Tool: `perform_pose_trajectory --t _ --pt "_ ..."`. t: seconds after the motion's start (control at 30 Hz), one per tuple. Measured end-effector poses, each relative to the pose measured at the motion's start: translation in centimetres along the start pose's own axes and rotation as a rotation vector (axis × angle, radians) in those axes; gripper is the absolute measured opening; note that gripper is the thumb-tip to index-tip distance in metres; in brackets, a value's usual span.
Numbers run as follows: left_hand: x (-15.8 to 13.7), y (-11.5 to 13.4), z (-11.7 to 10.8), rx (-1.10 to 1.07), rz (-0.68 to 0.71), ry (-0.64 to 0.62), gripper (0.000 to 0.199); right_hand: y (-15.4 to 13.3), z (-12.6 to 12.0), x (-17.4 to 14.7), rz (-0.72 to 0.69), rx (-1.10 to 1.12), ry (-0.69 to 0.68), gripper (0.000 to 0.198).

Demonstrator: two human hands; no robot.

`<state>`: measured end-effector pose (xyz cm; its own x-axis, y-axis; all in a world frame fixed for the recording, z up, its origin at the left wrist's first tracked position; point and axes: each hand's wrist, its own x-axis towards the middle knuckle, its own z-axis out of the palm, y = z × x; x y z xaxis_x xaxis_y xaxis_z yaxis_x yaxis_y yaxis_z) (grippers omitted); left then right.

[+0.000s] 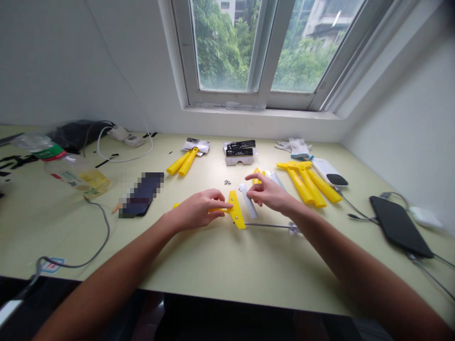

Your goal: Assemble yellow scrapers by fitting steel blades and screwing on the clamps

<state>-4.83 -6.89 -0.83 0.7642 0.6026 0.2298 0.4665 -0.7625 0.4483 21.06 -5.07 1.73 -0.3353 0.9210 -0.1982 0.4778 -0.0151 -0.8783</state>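
Note:
My left hand (204, 208) is closed around the neck of a yellow plastic scraper (239, 219), its index finger lying on the wide head, where small screws show. The scraper's handle pokes out behind the hand. My right hand (268, 192) is over the table with the index finger raised and apart from the other, curled fingers. Its fingertips are at the edge of a flat metal strip (251, 208); whether they touch it I cannot tell. A screwdriver (268, 225) with a clear handle lies below, partly behind my right forearm. Several small screws (227, 182) sit in a pile farther back.
Yellow scraper handles (307, 184) lie at right, others (183, 163) at back left. Small black-and-white boxes (239, 154) and gloves (294, 147) stand near the wall. A phone (142, 194), a bottle (67, 166), a black power bank (401, 225) and cables flank the work area.

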Motion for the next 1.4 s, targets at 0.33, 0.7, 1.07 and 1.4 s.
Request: perform_pose_trajectory --t 0.33,0.7,1.07,1.4 --pt "0.1 -0.4 0.2 -0.031 -0.023 0.005 0.035 2.8 -9.0 3.2 0.258 -0.677 0.311 0.039" --pt "0.2 -0.1 0.7 -0.027 0.007 0.043 0.032 0.7 -4.4 2.0 0.06 -0.585 0.111 0.028" --pt "0.2 -0.2 1.1 0.033 0.016 0.123 0.029 -0.2 2.3 1.7 0.088 0.228 -0.221 0.023" --pt "0.1 -0.2 1.0 -0.005 0.043 0.171 0.03 0.4 2.2 1.6 0.137 0.518 -0.419 0.03"
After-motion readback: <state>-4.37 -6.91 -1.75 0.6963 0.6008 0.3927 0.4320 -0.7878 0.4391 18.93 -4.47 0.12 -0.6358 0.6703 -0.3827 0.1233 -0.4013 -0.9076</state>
